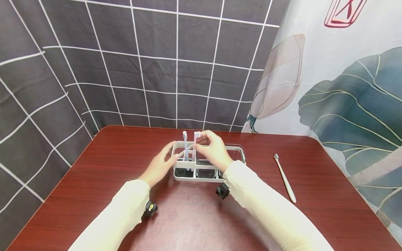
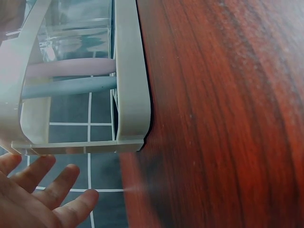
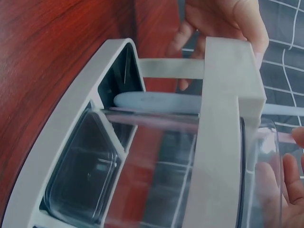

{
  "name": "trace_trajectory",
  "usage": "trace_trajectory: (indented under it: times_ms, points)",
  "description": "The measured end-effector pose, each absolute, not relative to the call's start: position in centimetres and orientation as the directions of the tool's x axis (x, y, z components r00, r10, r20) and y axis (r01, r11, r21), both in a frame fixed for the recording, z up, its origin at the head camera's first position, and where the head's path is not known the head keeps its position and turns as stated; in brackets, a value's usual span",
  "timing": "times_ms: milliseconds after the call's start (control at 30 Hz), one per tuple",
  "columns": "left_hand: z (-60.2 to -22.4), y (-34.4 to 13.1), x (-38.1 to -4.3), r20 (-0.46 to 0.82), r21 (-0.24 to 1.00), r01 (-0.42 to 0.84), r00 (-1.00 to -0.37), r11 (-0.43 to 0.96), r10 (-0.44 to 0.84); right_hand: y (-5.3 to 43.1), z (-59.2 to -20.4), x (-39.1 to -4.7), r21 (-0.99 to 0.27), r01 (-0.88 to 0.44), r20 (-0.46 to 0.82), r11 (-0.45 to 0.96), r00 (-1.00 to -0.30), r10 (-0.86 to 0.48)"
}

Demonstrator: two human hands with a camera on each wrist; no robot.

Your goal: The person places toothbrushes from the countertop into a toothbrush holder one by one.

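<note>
A white toothbrush holder [image 1: 180, 165] with open compartments stands near the back of the table. At its left end my left hand [image 1: 159, 167] holds the frame, with the thumb over the upper rail and the fingertips [image 2: 71, 173] against the end side. My right hand [image 1: 214, 149] pinches a pink toothbrush [image 1: 194, 150] just under its bristles, between thumb and forefinger. The pink handle [image 2: 71, 67] stands in the left compartment beside a blue toothbrush [image 1: 186, 146]. Both stand bristles up; part of the pink one is hidden behind clear plastic in the right wrist view.
A white toothbrush [image 1: 285, 179] lies on the red-brown table [image 1: 188, 223] to the right. Clear cups [image 3: 85, 166] occupy other slots of the holder. A dark curtain with white grid lines [image 1: 157, 73] hangs behind the table; a leaf-patterned one [image 1: 355, 101] hangs at the right.
</note>
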State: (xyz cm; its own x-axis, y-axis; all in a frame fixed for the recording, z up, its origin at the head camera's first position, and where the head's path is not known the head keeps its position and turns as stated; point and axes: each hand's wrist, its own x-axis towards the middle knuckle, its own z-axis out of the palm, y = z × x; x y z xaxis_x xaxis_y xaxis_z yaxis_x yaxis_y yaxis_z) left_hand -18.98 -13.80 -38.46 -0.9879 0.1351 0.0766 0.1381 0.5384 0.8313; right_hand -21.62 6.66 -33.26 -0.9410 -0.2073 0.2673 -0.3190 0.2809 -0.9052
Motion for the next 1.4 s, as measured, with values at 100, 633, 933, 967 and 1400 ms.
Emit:
trace_trajectory:
  times_ms: [100,633,933,967,1400]
  points:
    - [-38.5,-13.8,-19.0,0.074,0.830,0.135,-0.988,0.542,0.133,7.0,-33.2,-21.6,-0.907,-0.324,0.274,0.269,-0.939,-0.207]
    - [-38.5,-13.6,-19.1,0.057,0.841,0.124,-0.988,0.526,0.142,15.4,-33.6,-21.8,-0.605,-0.455,0.427,0.653,-0.878,-0.215]
    - [-38.4,-13.6,-19.0,0.087,0.821,0.146,-0.987,0.552,0.132,21.1,-35.0,-22.7,-0.500,-0.373,0.393,0.781,-0.902,-0.179]
    - [-38.4,-13.6,-19.1,0.091,0.819,0.149,-0.987,0.554,0.132,21.5,-35.2,-22.7,-0.494,-0.360,0.376,0.792,-0.909,-0.179]
    - [-38.3,-13.7,-18.9,0.059,0.837,0.126,-0.988,0.532,0.142,25.8,-37.0,-22.8,-0.475,-0.170,0.160,0.863,-0.982,-0.105]
